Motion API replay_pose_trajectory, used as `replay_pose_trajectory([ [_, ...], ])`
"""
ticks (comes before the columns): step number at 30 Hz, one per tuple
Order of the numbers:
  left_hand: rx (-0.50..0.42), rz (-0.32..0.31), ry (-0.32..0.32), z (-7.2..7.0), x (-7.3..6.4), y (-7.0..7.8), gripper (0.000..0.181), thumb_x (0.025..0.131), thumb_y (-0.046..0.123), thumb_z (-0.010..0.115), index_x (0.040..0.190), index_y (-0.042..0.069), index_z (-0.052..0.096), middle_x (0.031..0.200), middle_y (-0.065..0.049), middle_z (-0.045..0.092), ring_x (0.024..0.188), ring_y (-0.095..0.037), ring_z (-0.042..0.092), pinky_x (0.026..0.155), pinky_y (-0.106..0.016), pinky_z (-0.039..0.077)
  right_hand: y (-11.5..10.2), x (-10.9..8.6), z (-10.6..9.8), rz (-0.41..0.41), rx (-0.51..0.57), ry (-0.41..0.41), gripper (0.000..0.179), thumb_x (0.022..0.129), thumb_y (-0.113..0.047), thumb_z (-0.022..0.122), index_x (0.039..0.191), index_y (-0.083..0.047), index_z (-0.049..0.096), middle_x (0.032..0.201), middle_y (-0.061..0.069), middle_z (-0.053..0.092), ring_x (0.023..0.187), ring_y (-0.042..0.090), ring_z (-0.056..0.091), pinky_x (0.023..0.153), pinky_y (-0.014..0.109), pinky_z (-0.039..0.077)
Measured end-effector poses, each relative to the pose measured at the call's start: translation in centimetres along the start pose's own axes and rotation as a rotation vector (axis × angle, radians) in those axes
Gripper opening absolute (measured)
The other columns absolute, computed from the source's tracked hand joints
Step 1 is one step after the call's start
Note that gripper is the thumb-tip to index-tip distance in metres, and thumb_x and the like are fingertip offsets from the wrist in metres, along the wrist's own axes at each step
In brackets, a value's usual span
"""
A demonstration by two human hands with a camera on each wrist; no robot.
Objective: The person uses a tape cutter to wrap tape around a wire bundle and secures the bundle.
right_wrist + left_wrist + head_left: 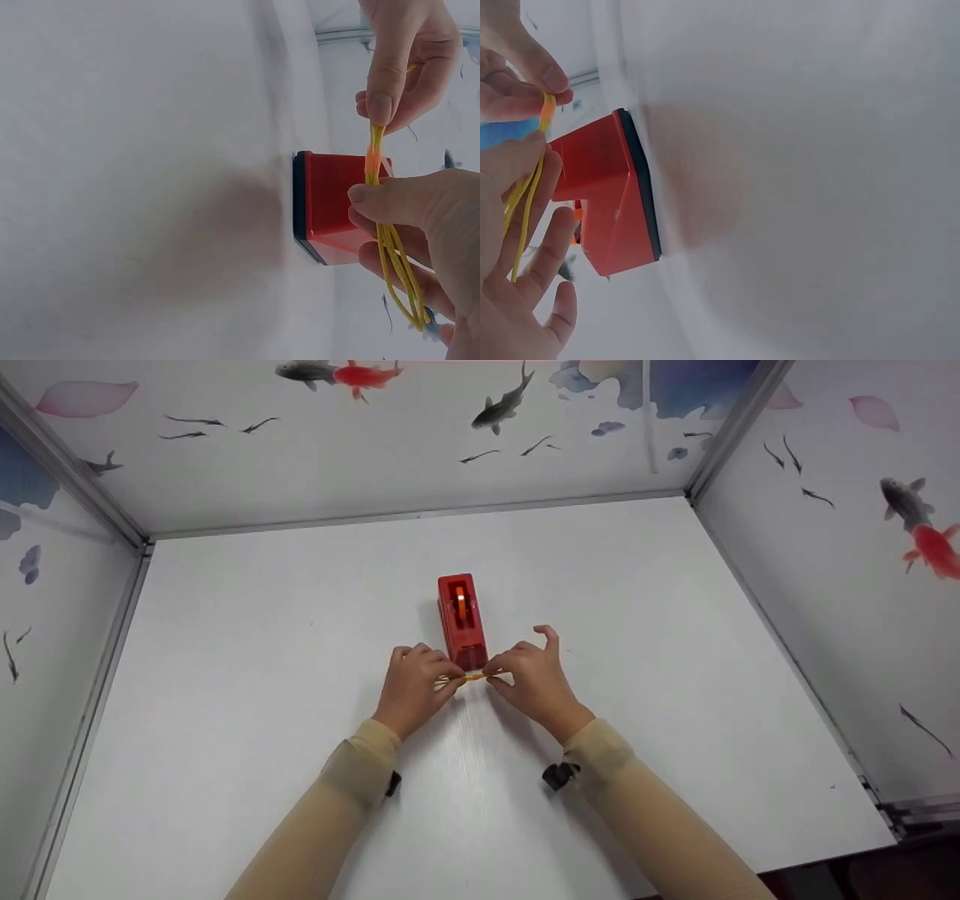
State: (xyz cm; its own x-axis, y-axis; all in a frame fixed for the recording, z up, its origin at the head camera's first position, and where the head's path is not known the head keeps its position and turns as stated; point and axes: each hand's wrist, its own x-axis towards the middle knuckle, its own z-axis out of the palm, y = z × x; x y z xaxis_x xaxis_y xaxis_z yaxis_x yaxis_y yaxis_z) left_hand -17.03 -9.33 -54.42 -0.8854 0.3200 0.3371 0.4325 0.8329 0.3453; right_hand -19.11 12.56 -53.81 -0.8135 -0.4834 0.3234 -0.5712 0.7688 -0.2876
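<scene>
Both hands pinch a looped bundle of thin yellow cord just in front of a red tape dispenser. My left hand grips it on the left side, between thumb and fingertips. On the other side my right hand pinches it the same way, one finger raised. Between the two hands a band of orange tape lies around the cord in the right wrist view. Loops of the yellow cord hang out past the right hand's fingers. An orange tape roll sits inside the dispenser.
The dispenser stands on a white table, its dark base showing in the left wrist view. White panels with painted fish enclose the back and sides. A black wrist device is strapped below the right sleeve.
</scene>
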Motion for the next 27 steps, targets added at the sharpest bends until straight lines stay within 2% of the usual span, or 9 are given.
replay_pose_trajectory([
  [7, -0.022, -0.012, 0.023, 0.10, -0.10, 0.09, 0.014, 0.088, 0.031, 0.084, 0.098, 0.021, 0.083, 0.091, 0.002, 0.076, 0.093, -0.020, 0.065, 0.094, -0.047, 0.048, 0.11, 0.03, 0.20, 0.015, -0.021, -0.051, 0.019, 0.090, -0.027, 0.082, 0.109, -0.026, 0.081, 0.095, -0.007, 0.080, 0.089, 0.013, 0.072, 0.113, 0.059, 0.026],
  [12, -0.046, -0.016, 0.055, 0.12, -0.24, -0.01, 0.014, 0.086, 0.028, 0.086, 0.098, 0.022, 0.083, 0.092, 0.003, 0.074, 0.092, -0.019, 0.064, 0.094, -0.046, 0.047, 0.39, 0.05, 0.45, 0.034, 0.005, -0.126, 0.018, 0.096, -0.033, 0.074, 0.112, -0.027, 0.081, 0.095, -0.007, 0.079, 0.089, 0.011, 0.072, 0.113, 0.059, 0.025],
  [16, -0.052, -0.006, 0.078, 0.17, -0.32, -0.09, 0.015, 0.084, 0.026, 0.088, 0.098, 0.022, 0.083, 0.093, 0.003, 0.074, 0.091, -0.019, 0.065, 0.093, -0.046, 0.048, 0.60, 0.05, 0.44, 0.040, 0.049, -0.158, 0.017, 0.100, -0.029, 0.070, 0.112, -0.025, 0.082, 0.096, -0.005, 0.079, 0.093, 0.014, 0.072, 0.113, 0.060, 0.023],
  [23, -0.117, -0.010, 0.084, 0.32, -0.39, -0.08, 0.023, 0.082, 0.028, 0.089, 0.103, 0.020, 0.082, 0.096, 0.001, 0.075, 0.093, -0.019, 0.067, 0.098, -0.048, 0.048, 0.84, 0.10, 0.21, 0.087, 0.138, -0.148, 0.012, 0.097, -0.023, 0.074, 0.106, -0.019, 0.081, 0.101, -0.005, 0.076, 0.097, 0.014, 0.071, 0.113, 0.058, 0.020],
  [27, -0.120, -0.036, 0.067, 0.32, -0.29, -0.08, 0.026, 0.084, 0.028, 0.088, 0.108, 0.021, 0.081, 0.100, 0.000, 0.075, 0.096, -0.020, 0.068, 0.099, -0.049, 0.048, 0.83, 0.19, 0.25, 0.070, 0.171, -0.121, 0.009, 0.096, -0.021, 0.075, 0.104, -0.018, 0.080, 0.100, -0.004, 0.075, 0.098, 0.013, 0.071, 0.113, 0.058, 0.020],
])
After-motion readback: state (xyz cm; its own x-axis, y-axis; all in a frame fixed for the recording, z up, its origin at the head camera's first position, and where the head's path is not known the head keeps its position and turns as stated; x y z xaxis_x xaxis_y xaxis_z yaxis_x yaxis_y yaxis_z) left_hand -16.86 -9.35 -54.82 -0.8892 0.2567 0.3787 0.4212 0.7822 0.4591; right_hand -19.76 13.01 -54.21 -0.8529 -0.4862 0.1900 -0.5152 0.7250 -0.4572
